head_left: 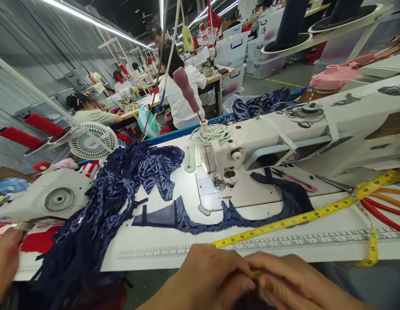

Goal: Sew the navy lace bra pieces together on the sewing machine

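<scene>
My left hand (pixel 204 275) and my right hand (pixel 293 280) meet at the bottom edge, below the table front. Their fingers are curled and pinched together over something small and dark that I cannot make out. Just beyond them a yellow tape measure (pixel 283 222) runs across the white sewing table (pixel 148 241). Behind the tape lies a navy lace garment piece (pixel 219 217), reaching under the needle of the white sewing machine (pixel 283 137).
A heap of navy patterned fabric (pixel 116 193) spills over the table's left edge. Another person's hand (pixel 4 262) shows at the bottom left, beside a second machine (pixel 44 193). Red and orange cords (pixel 383 206) lie at right. A small fan (pixel 91 140) and seated workers are behind.
</scene>
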A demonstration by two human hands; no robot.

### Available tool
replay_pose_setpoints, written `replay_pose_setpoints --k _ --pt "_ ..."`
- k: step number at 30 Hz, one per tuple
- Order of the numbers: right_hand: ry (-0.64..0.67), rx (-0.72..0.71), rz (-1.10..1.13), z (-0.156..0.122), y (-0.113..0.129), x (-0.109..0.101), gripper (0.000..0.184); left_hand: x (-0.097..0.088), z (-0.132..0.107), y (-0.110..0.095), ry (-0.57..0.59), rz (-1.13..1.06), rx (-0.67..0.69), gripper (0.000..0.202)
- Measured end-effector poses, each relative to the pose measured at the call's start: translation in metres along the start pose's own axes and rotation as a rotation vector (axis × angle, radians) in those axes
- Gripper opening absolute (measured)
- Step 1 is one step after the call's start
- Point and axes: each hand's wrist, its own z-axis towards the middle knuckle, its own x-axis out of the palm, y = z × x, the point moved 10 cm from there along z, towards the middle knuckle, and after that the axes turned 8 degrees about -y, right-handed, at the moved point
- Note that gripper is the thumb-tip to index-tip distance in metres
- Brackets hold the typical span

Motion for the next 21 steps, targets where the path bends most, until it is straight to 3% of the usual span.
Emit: replay_pose_setpoints --k 2,4,6,8,11,14,17,21 --pt "-0.043 0.038 0.046 0.015 0.005 -0.001 0.037 -0.017 0.002 0.029 -0.154 -0.095 -0.172 0.023" --pt "-0.116 0.099 0.163 0.025 0.006 -0.003 0.042 -0.023 0.001 0.059 -0.276 -0.229 -0.341 0.033" --pt "-0.177 0.141 0.278 0.031 0.005 0.001 0.045 -0.006 0.003 0.080 -0.262 -0.421 -0.486 0.037" --pt "-0.201 0.146 0.324 0.035 0.003 0.010 0.044 0.016 0.008 0.087 -0.184 -0.581 -0.559 0.036" --pt "-0.181 0.081 0.233 0.039 -0.001 0.022 0.040 0.017 0.021 0.089 -0.219 -0.579 -0.515 0.025" --pt "-0.307 -0.012 0.012 0.038 -0.006 0.009 0.033 -0.003 0.035 0.096 -0.262 -0.457 -0.471 0.018" --pt "-0.411 -0.053 -0.108 0.038 -0.006 -0.004 0.038 -0.017 0.054 0.103 -0.251 -0.345 -0.434 0.012" --pt "-0.359 -0.089 -0.181 0.051 0.002 0.003 0.026 -0.023 0.079 0.102 -0.287 -0.141 -0.280 0.004"
